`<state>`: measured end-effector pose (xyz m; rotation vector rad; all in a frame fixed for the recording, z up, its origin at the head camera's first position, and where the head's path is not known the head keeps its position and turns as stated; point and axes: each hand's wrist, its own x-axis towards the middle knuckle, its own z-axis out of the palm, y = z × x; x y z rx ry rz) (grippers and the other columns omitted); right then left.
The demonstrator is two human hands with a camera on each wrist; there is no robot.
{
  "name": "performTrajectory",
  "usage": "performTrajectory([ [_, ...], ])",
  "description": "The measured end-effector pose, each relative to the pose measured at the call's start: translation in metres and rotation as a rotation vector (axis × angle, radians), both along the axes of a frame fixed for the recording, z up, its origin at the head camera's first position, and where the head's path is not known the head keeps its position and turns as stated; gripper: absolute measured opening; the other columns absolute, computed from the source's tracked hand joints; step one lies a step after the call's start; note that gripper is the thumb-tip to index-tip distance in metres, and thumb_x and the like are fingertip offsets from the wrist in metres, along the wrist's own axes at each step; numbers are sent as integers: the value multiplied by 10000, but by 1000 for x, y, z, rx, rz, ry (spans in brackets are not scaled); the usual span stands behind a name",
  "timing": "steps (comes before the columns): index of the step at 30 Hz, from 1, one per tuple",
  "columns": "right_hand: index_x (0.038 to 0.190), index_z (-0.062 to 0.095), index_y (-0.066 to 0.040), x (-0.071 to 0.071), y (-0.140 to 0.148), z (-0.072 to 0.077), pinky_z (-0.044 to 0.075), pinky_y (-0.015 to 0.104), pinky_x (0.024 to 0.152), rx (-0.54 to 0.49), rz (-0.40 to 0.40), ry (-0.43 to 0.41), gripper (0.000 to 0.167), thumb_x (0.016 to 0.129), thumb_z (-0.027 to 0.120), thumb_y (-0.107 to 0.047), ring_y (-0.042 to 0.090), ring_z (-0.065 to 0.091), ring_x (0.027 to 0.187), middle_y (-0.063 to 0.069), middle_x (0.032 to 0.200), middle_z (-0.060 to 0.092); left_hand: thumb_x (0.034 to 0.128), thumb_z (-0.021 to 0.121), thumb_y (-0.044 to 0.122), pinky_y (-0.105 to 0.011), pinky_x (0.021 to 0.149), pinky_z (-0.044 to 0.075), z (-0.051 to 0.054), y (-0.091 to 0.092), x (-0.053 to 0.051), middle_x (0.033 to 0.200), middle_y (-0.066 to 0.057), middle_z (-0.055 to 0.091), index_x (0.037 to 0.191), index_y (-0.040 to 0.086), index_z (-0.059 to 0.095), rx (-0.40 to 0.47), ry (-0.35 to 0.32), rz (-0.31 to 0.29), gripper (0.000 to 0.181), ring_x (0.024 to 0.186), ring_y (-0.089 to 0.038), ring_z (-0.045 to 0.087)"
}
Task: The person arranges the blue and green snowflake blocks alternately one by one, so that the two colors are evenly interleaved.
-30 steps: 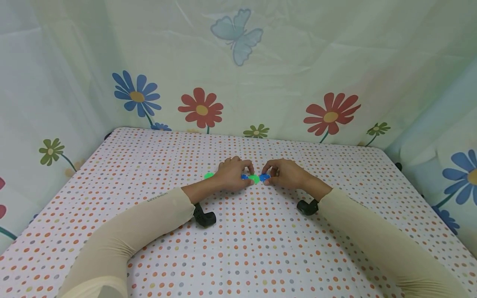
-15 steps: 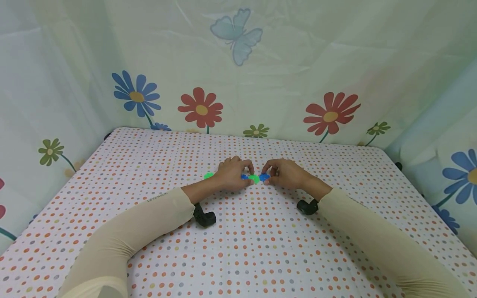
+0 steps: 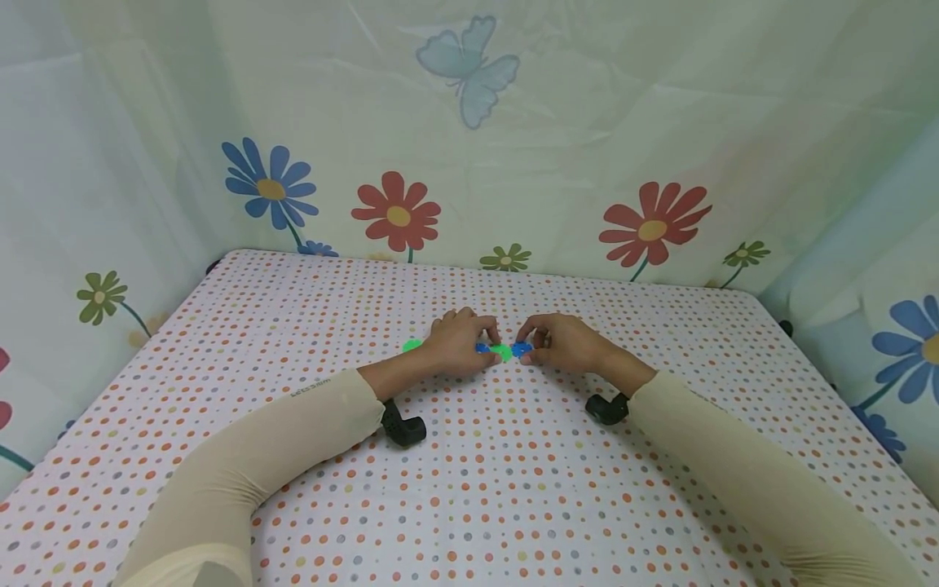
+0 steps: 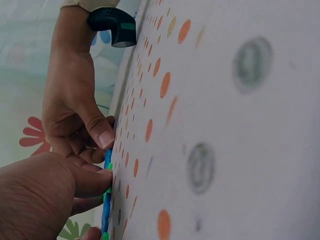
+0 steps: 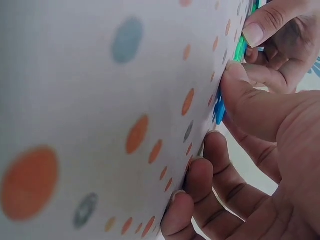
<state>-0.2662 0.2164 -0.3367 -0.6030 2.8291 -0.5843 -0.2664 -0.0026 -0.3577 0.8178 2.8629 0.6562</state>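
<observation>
Thin plastic snowflake discs lie in a row on the spotted cloth in the head view. My left hand (image 3: 455, 344) pinches a green disc (image 3: 502, 352) between thumb and fingers. Just right of it, my right hand (image 3: 568, 344) pinches a blue disc (image 3: 521, 349) by its edges; the two discs meet edge to edge. A second blue disc (image 3: 482, 348) shows partly under my left hand, and another green disc (image 3: 412, 346) peeks out past its left side. In the right wrist view, thumb and fingertips cover most of the held blue disc (image 5: 219, 110). What lies beneath my left palm is hidden.
A white cloth (image 3: 469, 489) with coloured dots covers the table. Behind it hangs a curtain (image 3: 557, 147) printed with flowers and a butterfly. Dark wrist cameras stick out under the left wrist (image 3: 403, 428) and the right wrist (image 3: 606, 409).
</observation>
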Motion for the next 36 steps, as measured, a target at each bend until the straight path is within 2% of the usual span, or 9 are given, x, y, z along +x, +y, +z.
performTrajectory([
  [18,1162,649,-136,2,2,0,445,282,623,24,21,2,335,891,736,-314,140,548,695,50,927,648,901,675,393,-481,929,394,1,2,1,1082,-31,546,1086,269,642,-17,2,4,225,1019,-229,493],
  [28,1191,645,-120,4,0,2,455,293,643,20,28,-19,357,898,729,-306,155,549,709,85,988,642,914,657,409,-508,985,387,2,2,0,1160,-48,550,1144,267,625,-47,-11,4,272,1110,-263,500],
  [32,1242,622,-118,5,-2,3,453,292,635,35,19,-40,425,896,726,-343,156,535,682,95,1023,635,923,647,401,-505,955,402,7,-2,1,1138,-48,575,1155,249,647,-51,-11,-4,278,1091,-243,523],
  [36,1300,585,-105,10,-6,6,455,284,619,51,-7,-48,488,903,714,-357,153,542,664,102,1050,642,934,641,394,-517,944,409,16,-10,5,1160,-62,596,1176,232,655,-43,1,7,292,1098,-248,541],
])
